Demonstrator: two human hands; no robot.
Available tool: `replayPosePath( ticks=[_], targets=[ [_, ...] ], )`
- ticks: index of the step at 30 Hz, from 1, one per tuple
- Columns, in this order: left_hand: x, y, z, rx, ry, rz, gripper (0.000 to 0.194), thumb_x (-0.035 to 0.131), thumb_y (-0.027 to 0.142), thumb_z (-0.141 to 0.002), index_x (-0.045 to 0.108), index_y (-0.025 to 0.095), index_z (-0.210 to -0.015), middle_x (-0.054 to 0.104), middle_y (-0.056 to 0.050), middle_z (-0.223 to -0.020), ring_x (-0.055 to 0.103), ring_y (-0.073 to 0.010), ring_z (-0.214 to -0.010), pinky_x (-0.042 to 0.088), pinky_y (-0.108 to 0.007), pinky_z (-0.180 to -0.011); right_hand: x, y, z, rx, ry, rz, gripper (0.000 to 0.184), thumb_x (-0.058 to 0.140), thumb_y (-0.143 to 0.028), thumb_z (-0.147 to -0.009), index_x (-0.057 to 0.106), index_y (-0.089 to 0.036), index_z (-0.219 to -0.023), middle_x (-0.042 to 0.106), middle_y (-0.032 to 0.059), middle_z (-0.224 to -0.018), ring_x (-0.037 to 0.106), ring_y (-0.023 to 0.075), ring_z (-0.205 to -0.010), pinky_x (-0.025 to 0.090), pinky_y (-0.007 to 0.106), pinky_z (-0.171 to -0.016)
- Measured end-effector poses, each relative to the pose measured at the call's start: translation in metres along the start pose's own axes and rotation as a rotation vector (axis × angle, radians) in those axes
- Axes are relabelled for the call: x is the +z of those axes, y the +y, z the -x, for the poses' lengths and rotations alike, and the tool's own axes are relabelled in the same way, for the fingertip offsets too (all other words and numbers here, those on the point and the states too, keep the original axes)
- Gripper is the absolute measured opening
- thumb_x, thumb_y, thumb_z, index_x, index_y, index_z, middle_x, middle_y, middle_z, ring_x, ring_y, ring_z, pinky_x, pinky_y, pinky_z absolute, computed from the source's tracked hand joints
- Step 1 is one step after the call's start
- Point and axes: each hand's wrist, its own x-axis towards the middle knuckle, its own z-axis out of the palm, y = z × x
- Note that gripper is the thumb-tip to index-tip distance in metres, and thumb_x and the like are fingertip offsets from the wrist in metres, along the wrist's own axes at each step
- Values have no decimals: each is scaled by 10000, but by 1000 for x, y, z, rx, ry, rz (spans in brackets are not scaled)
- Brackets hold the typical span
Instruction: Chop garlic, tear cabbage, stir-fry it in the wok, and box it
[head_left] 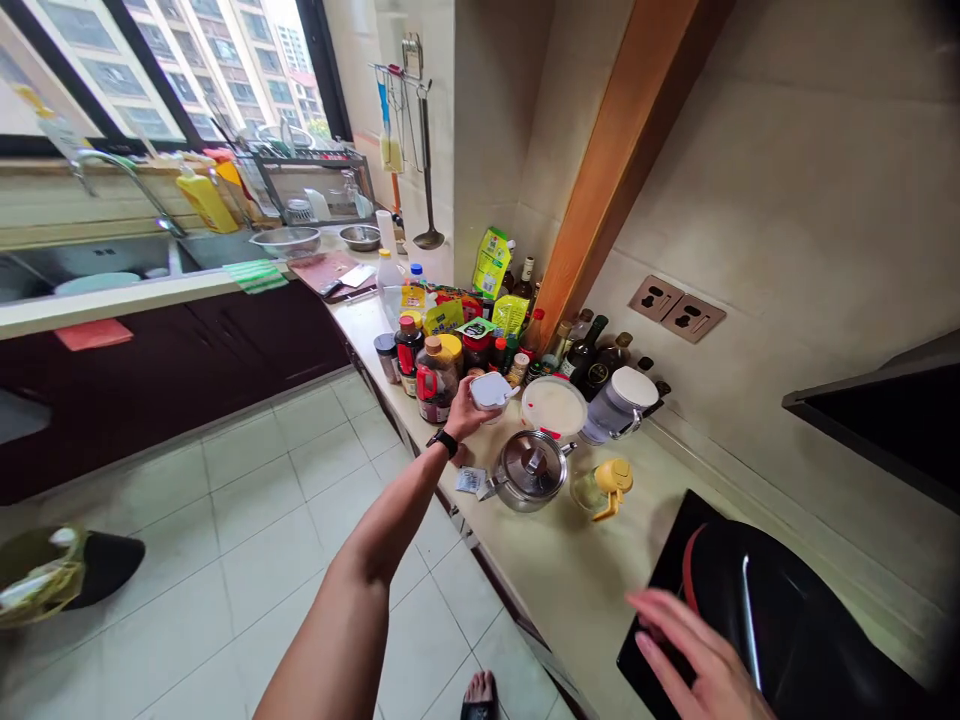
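My left hand (466,408) reaches out over the counter and is closed round a small white lidded container (491,391), beside a cluster of sauce bottles and jars (435,355). Just right of it stand a round clear tub with a white lid (553,407) and a white-capped jar (621,402). My right hand (694,655) lies open, fingers flat, at the near left edge of a black induction cooktop (660,625), next to a black wok (787,610). A small steel pot with a lid (529,470) and a yellow-capped oil dispenser (604,485) sit between the two hands.
The beige counter (570,570) runs along the right wall, which carries two sockets (677,309). A sink (90,265), dish rack (315,185) and steel bowls (289,240) lie at the far left under the window. A bin (45,575) stands on the tiled floor (247,520).
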Motion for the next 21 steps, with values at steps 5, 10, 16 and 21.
replayPosePath(
  ticks=[5,10,16,21],
  targets=[
    [-22,84,39,229,-109,218,966,917,445,-602,387,239,-1383,560,-156,-1399,582,-303,-1268,508,-461,-1059,-15,-53,-119,-406,124,180,506,568,-295,-993,508,-232,-1492,535,134,-1514,524,307,-1378,484,525,-1127],
    [-12,164,141,314,-261,242,941,941,388,-612,422,248,-1385,576,-154,-1373,585,-324,-1263,501,-490,-1069,-49,-96,-136,-627,23,276,560,708,-246,-904,554,-208,-1440,555,146,-1496,503,327,-1392,418,569,-1153],
    [34,213,242,270,-481,302,954,913,362,-678,303,309,-1409,566,-124,-1337,629,-286,-1194,559,-454,-980,-125,-95,-47,-550,-157,194,200,636,-252,-973,745,-223,-1139,759,74,-1155,684,240,-1124,504,446,-1046],
    [98,247,299,524,-541,261,881,887,330,-721,238,334,-1316,542,-95,-1314,613,-261,-1193,567,-427,-937,-194,-60,32,-184,-65,74,331,499,-395,-1048,712,-188,-1194,721,62,-1182,678,207,-1085,544,363,-951]
  ],
)
